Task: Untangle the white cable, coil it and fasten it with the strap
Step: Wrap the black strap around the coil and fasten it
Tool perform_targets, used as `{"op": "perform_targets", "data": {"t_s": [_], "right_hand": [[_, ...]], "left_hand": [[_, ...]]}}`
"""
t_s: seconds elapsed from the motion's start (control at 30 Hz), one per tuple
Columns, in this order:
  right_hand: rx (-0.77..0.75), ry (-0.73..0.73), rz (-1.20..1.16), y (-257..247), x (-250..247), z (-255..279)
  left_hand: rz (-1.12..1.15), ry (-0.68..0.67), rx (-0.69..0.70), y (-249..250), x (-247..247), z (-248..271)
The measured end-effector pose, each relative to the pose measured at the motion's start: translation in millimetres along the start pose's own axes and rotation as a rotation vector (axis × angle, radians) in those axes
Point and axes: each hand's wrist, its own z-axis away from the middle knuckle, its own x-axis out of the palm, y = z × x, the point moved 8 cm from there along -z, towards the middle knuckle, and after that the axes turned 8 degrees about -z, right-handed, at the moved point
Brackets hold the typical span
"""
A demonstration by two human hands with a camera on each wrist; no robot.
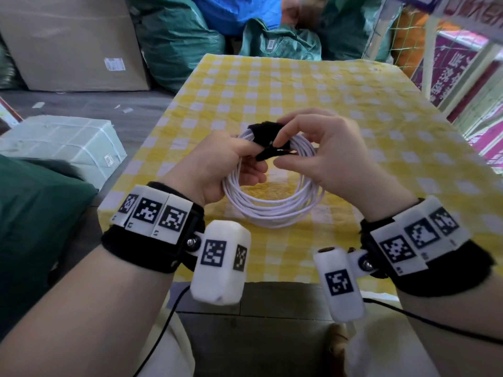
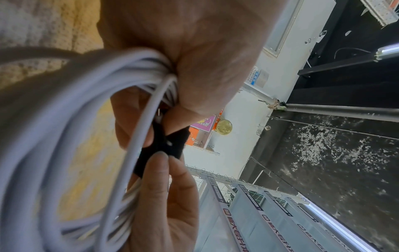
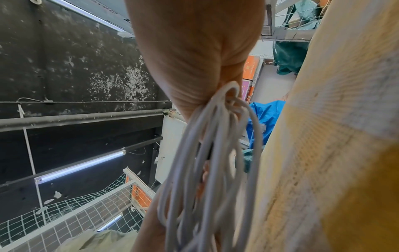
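The white cable [image 1: 275,210] is wound into a round coil of several loops, held just above the yellow checked table [image 1: 272,85]. My left hand [image 1: 231,161] grips the coil's left side, thumb on top. A black strap [image 1: 265,133] is wrapped over the coil's far edge, and its loose end [image 1: 268,153] sticks out below. My right hand [image 1: 321,148] pinches that strap between thumb and forefinger. In the left wrist view the cable [image 2: 64,136] bunches under my palm, and the right hand's fingers [image 2: 162,179] pinch the strap [image 2: 166,145]. The right wrist view shows the cable [image 3: 205,162] hanging from the palm.
A wrapped pale parcel [image 1: 65,142] lies on the floor at left, by a large cardboard box [image 1: 70,42]. Green and blue bags [image 1: 190,31] pile up behind the table. Netted racks with pink signs [image 1: 462,77] stand at right. Sensor cords trail from both wrists.
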Motion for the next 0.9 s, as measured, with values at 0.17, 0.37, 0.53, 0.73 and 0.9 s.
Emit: {"op": "perform_targets", "data": {"t_s": [0.17, 0.37, 0.53, 0.73, 0.9], "right_hand": [[-0.059, 0.004, 0.086, -5.5, -2.9, 2.5], [-0.05, -0.068, 0.339, -12.2, 1.5, 9.1], [-0.078, -0.087, 0.489, -28.0, -1.0, 13.2], [-0.152, -0.135, 0.464, -58.8, -4.8, 23.4], [-0.037, -0.145, 0.462, -76.7, -18.1, 36.1]], "left_hand": [[0.016, -0.021, -0.029, -1.4, 1.1, 1.5], [-0.054, -0.035, -0.042, -0.5, 0.5, 6.0], [-0.074, -0.064, -0.082, 5.9, 3.6, 13.1], [-0.203, -0.046, -0.067, 26.5, 7.2, 29.4], [-0.386, -0.094, -0.01, 41.1, 19.6, 48.9]]}}
